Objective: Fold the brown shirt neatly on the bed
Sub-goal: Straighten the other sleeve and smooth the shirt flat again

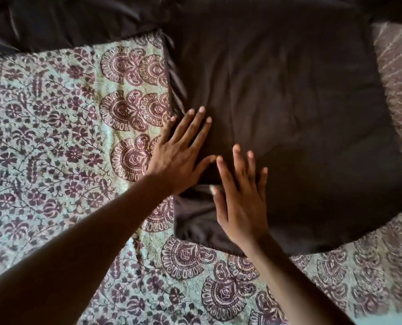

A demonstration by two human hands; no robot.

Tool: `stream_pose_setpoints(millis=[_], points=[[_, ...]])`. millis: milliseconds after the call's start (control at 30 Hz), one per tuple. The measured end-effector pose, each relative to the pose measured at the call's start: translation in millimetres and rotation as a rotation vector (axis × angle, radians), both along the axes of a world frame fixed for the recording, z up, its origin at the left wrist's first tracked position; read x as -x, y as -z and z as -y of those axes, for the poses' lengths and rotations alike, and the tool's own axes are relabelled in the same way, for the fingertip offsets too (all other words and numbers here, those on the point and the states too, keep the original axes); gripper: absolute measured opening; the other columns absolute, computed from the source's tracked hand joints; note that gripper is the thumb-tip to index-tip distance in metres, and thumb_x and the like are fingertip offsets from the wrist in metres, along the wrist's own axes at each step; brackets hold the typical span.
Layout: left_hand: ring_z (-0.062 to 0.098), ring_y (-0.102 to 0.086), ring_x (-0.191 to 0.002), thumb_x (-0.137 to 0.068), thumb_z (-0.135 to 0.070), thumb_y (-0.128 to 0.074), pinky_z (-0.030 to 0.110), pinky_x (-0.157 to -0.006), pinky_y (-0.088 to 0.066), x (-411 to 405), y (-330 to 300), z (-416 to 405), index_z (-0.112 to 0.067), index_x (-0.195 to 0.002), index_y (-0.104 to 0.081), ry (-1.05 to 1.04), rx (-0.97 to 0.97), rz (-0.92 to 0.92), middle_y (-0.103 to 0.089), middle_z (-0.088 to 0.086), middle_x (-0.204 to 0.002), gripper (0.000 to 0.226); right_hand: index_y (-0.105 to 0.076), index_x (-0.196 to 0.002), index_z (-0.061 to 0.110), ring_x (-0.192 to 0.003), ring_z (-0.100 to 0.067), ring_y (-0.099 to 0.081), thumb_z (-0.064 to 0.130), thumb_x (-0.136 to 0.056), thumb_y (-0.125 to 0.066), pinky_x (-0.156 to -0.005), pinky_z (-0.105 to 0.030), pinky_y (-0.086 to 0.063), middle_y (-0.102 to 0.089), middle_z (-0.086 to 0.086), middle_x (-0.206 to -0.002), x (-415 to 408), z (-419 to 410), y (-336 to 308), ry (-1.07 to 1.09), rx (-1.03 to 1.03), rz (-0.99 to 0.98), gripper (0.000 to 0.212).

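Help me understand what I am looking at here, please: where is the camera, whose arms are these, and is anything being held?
There is no machine here. A person wears one wide-angle camera on the head, so the single picture looks forward and down along their own arms. The left hand and the right hand both lie flat, fingers straight, pressing on the brown shirt. Nothing is gripped; the hands appear to be smoothing the cloth. The shirt is spread over a patterned bedspread, pale green with dark red flowers and fan shapes. More dark fabric lies bunched along the far edge; whether it belongs to the shirt I cannot tell.
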State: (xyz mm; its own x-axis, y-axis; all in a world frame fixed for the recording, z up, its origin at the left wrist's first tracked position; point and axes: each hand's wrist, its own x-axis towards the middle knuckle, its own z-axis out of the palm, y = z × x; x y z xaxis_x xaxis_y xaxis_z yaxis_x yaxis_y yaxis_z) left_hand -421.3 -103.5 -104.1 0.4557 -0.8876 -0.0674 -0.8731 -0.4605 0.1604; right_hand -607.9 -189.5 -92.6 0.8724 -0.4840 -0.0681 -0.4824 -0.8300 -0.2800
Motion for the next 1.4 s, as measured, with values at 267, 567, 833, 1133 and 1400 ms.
stream_pose_setpoints(millis=[267, 567, 833, 1133, 1400], points=[[0.018, -0.002, -0.161, -0.103, -0.058, -0.031, 0.059, -0.125, -0.012, 75.2, -15.1, -73.4, -0.022, -0.165, -0.010, -0.136, -0.101, -0.085, 0.004, -0.003, -0.174, 0.075, -0.012, -0.163, 0.045, -0.161, -0.029, -0.003, 0.074, -0.100, -0.024, -0.123, -0.064, -0.015, 0.000, -0.001, -0.174, 49.7, 25.6, 4.1, 0.423, 0.105, -0.204, 0.070], [0.025, -0.006, -0.161, -0.102, -0.058, -0.036, 0.049, -0.127, -0.019, 43.0, -14.1, -14.6, -0.018, -0.165, -0.014, -0.063, -0.031, -0.031, -0.003, 0.005, -0.174, 0.077, -0.018, -0.164, 0.035, -0.160, -0.035, -0.008, 0.065, -0.099, -0.037, -0.121, -0.065, -0.020, -0.002, -0.005, -0.174, 136.2, -30.5, -4.2, 0.346, 0.068, -0.254, 0.074], [0.022, -0.005, -0.161, -0.098, -0.071, -0.032, 0.054, -0.127, -0.015, 92.5, -7.5, -49.8, -0.011, -0.165, -0.005, -0.281, -0.067, -0.026, 0.002, 0.005, -0.174, 0.094, -0.026, -0.163, 0.025, -0.161, -0.029, -0.005, 0.041, -0.109, -0.035, -0.125, -0.058, -0.018, -0.011, -0.005, -0.173, 25.4, 21.2, -16.1, 0.030, 0.036, 0.072, 0.057], [0.024, -0.006, -0.161, -0.095, -0.072, -0.035, 0.057, -0.126, -0.014, 98.8, -10.2, -53.7, -0.009, -0.164, -0.002, -0.341, -0.096, -0.065, 0.005, 0.007, -0.174, 0.100, -0.020, -0.159, 0.051, -0.160, -0.025, -0.012, 0.067, -0.101, -0.027, -0.123, -0.062, -0.018, -0.010, 0.005, -0.174, -86.6, 114.0, 16.3, -0.141, 0.188, -0.053, 0.061], [0.023, -0.003, -0.161, -0.094, -0.071, -0.039, 0.059, -0.126, -0.013, 96.2, -8.1, -55.0, -0.008, -0.164, -0.005, -0.350, -0.053, -0.087, 0.003, 0.008, -0.174, 0.100, -0.019, -0.160, 0.048, -0.160, -0.023, -0.012, 0.062, -0.102, -0.031, -0.122, -0.063, -0.018, -0.010, 0.004, -0.174, -137.1, 90.0, 16.2, -0.427, 0.195, -0.009, 0.061]])
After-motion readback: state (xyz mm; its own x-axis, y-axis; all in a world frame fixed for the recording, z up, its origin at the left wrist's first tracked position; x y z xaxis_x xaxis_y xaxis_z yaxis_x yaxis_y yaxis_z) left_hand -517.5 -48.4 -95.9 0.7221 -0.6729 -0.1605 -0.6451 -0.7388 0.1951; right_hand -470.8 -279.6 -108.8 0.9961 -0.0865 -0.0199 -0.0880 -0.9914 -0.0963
